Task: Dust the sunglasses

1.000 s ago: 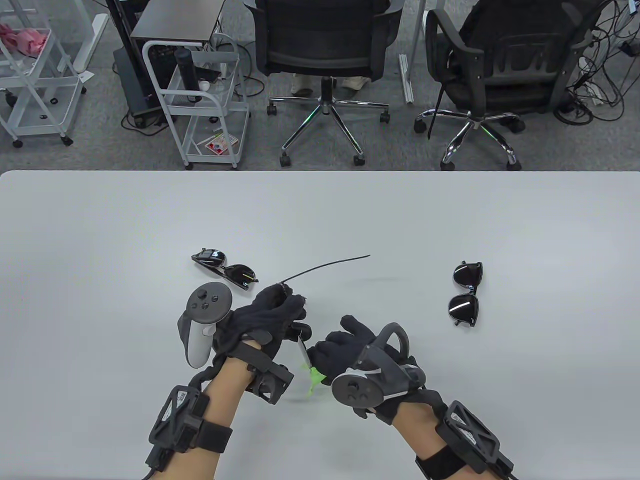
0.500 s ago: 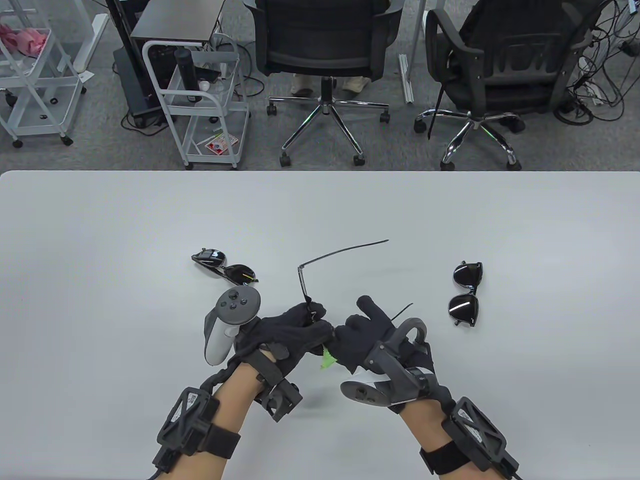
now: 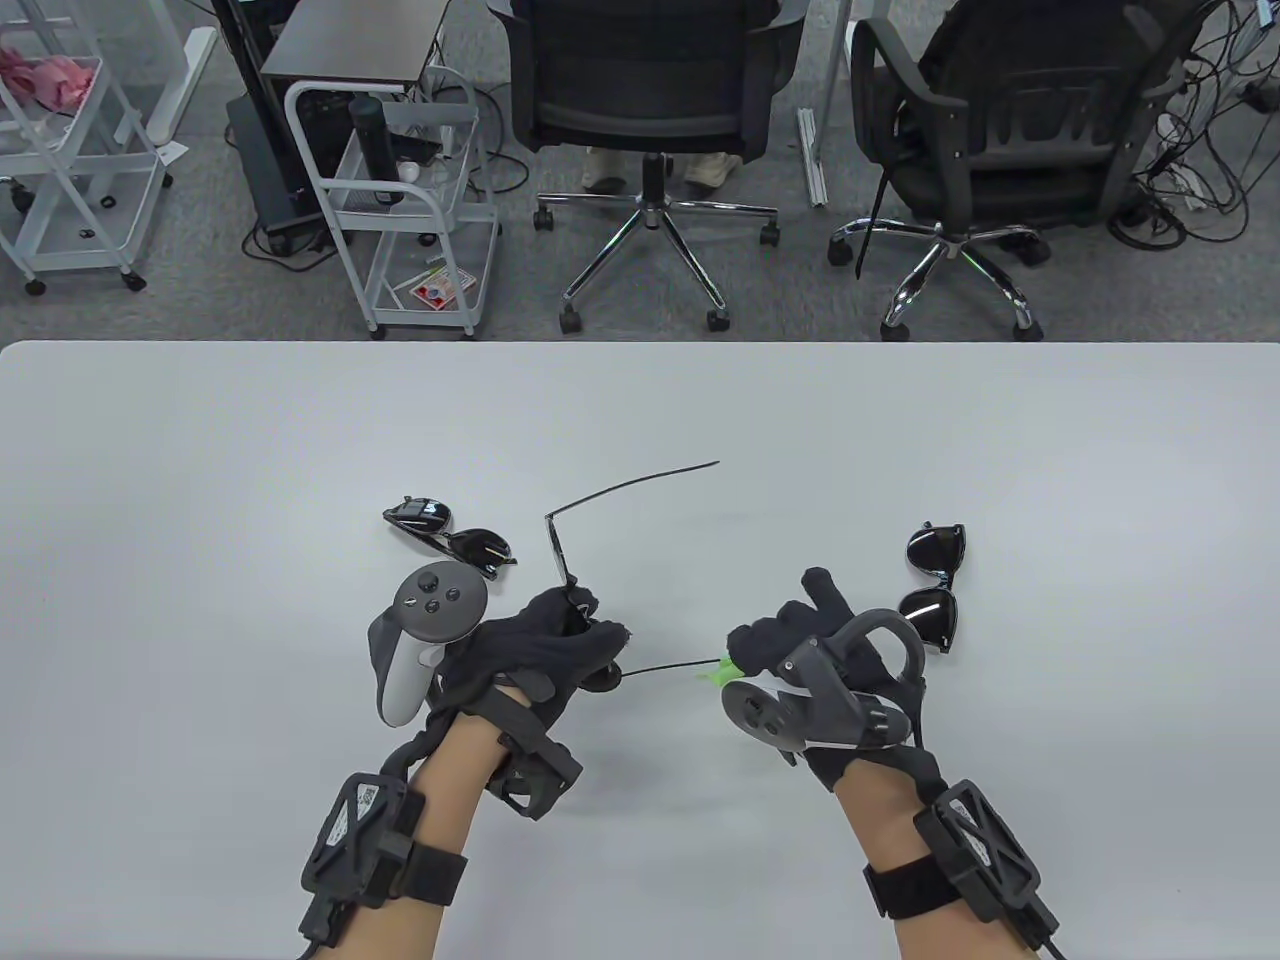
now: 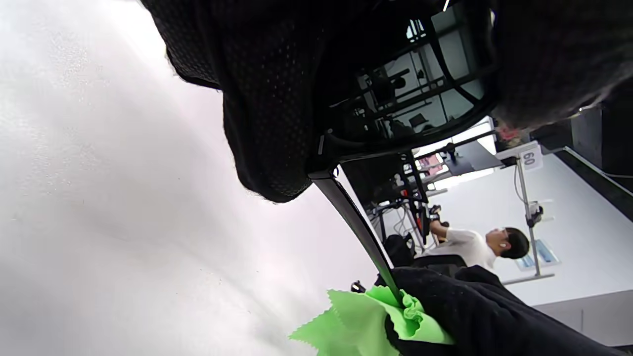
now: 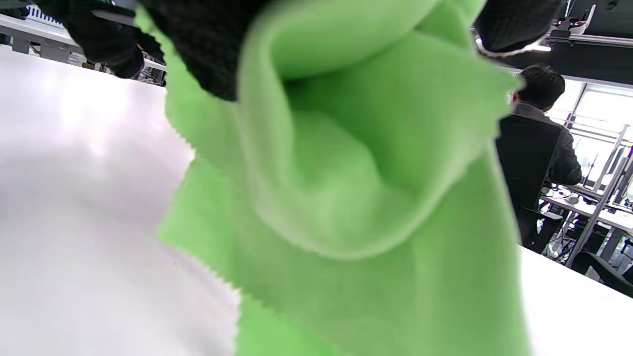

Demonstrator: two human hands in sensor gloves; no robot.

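So that one temple arm sticks out free for wiping, the left hand (image 3: 545, 655) pinches the thin-framed sunglasses (image 3: 562, 560) above the worktop (image 3: 200, 450); the right hand (image 3: 790, 640) pinches a green cloth (image 4: 366, 316) around that arm's tip.

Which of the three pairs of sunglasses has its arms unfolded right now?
The pair in the left hand: these held sunglasses have both arms spread. The left pair and the right pair lie folded on the table.

I'm looking at an office-like lab: 2 swivel chairs (image 3: 655, 110), white wheeled carts (image 3: 400, 200), tangled floor cables (image 3: 1190, 170), grey carpet.
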